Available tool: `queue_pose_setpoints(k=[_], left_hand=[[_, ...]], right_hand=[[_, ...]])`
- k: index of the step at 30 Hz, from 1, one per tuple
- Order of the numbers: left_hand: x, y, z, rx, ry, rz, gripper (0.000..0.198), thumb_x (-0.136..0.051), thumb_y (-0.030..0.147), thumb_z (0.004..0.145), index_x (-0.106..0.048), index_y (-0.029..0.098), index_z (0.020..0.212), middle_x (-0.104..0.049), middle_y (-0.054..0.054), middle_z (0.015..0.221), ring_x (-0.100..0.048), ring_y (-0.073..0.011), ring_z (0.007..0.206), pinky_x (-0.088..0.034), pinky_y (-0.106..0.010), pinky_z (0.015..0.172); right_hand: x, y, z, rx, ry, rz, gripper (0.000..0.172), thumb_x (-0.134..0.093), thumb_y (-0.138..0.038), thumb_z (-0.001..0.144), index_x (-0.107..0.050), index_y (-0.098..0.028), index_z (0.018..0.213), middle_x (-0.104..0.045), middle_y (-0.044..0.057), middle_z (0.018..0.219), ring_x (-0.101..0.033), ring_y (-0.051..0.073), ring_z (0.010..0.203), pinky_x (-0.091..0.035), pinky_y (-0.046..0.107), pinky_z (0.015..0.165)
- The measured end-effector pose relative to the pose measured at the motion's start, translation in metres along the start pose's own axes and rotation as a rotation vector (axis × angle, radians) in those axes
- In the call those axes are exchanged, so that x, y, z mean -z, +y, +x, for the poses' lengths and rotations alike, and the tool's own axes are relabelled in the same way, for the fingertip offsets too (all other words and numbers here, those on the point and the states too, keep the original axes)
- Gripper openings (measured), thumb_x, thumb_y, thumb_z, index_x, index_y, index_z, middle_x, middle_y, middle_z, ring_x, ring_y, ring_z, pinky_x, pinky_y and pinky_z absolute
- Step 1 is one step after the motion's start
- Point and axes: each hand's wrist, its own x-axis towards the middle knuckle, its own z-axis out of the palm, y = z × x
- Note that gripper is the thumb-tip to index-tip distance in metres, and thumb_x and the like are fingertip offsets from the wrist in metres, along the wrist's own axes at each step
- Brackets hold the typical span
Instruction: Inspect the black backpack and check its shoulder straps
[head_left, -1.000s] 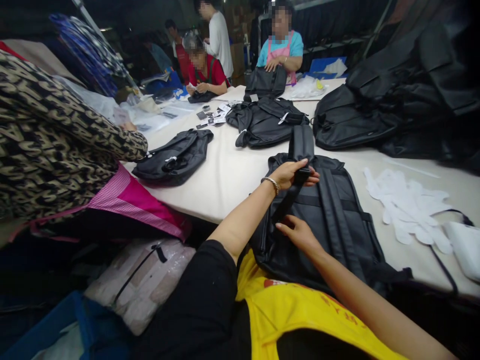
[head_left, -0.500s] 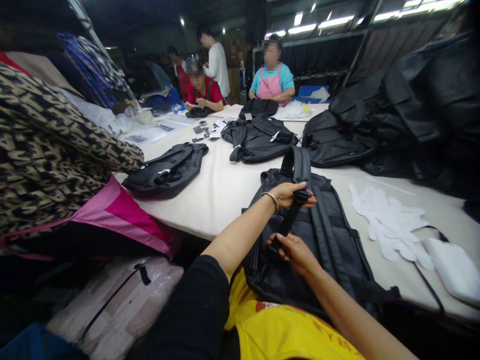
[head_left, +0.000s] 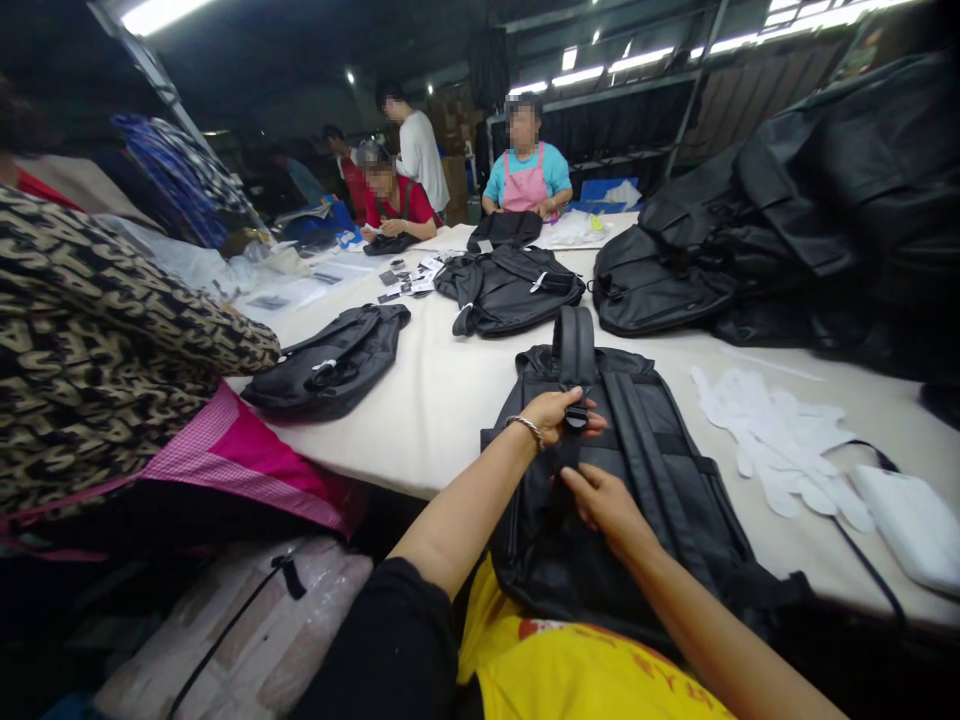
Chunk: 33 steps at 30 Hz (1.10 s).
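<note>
A black backpack is laid back-panel up on the near edge of the white desk, its lower end hanging over the edge toward the person. Both shoulder straps face up; the padded left strap runs away from the camera toward the top of the bag.

The left hand is clenched around the strap's lower end, with a small black buckle pinched at the fingertips. The right hand is just below it, fingers closed on the narrow webbing that comes out of the buckle. The two hands are near each other but apart, with the webbing between them.

Judged step: adjustment or checking of the strap at the buckle, with webbing being fed or pulled through. The next move would seem to call for the buckle to be held steady while the webbing is drawn along its own line, so that no twist is set in; the second strap appears untouched.

Surroundings: white cut pieces and a white pouch lie to the right of the bag. Other black backpacks lie further along the desk, and a pile of them at the right. A patterned sleeve of a co-worker is at the left; other people sit at the far end.
</note>
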Motion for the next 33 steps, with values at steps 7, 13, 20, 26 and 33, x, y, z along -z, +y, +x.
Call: queue_pose_setpoints(k=[7,13,20,26,33], left_hand=[[-0.017,-0.011,-0.019,-0.257,-0.035,0.07,0.031,-0.046,0.037,0.074,-0.056,0.008,0.079,-0.064,-0.013,0.073,-0.06,-0.0165,0.066,-0.043,-0.03,0.07],[-0.022,0.0,-0.033,-0.29,-0.012,0.03,0.032,-0.045,0.038,0.074,-0.057,0.008,0.078,-0.065,-0.012,0.07,-0.06,-0.0168,0.066,-0.043,-0.029,0.07],[-0.021,0.0,-0.04,-0.373,-0.016,0.082,0.032,-0.049,0.036,0.07,-0.058,0.006,0.074,-0.064,-0.013,0.069,-0.06,-0.0173,0.067,-0.043,-0.027,0.069],[-0.024,-0.006,-0.044,-0.379,0.092,0.081,0.03,-0.05,0.036,0.068,-0.057,0.007,0.068,-0.063,-0.012,0.063,-0.059,-0.0171,0.061,-0.044,-0.027,0.064],[-0.023,-0.013,-0.037,-0.487,0.375,0.037,0.029,-0.053,0.038,0.065,-0.053,0.009,0.066,-0.06,-0.008,0.051,-0.06,-0.0193,0.062,-0.045,-0.029,0.061]], right_hand=[[0.014,-0.022,0.02,0.17,0.259,0.207,0.038,-0.058,-0.041,0.059,-0.055,-0.015,0.087,-0.036,-0.009,0.04,-0.029,0.004,0.031,-0.019,0.018,0.031],[0.007,-0.037,0.014,0.253,0.17,0.286,0.036,-0.057,-0.034,0.063,-0.054,-0.017,0.094,-0.045,-0.006,0.05,-0.027,0.002,0.033,-0.019,0.018,0.031],[-0.003,-0.05,0.011,0.239,0.231,0.242,0.036,-0.052,-0.034,0.064,-0.058,-0.015,0.094,-0.047,-0.003,0.045,-0.041,0.009,0.04,-0.031,0.02,0.037],[-0.008,-0.038,0.014,0.265,0.2,0.301,0.03,-0.049,-0.029,0.067,-0.061,-0.015,0.09,-0.058,0.0,0.061,-0.052,0.014,0.061,-0.041,0.024,0.055],[-0.009,-0.02,0.02,0.302,0.248,0.164,0.029,-0.048,-0.03,0.067,-0.063,-0.012,0.084,-0.059,0.002,0.068,-0.051,0.015,0.063,-0.039,0.025,0.058]])
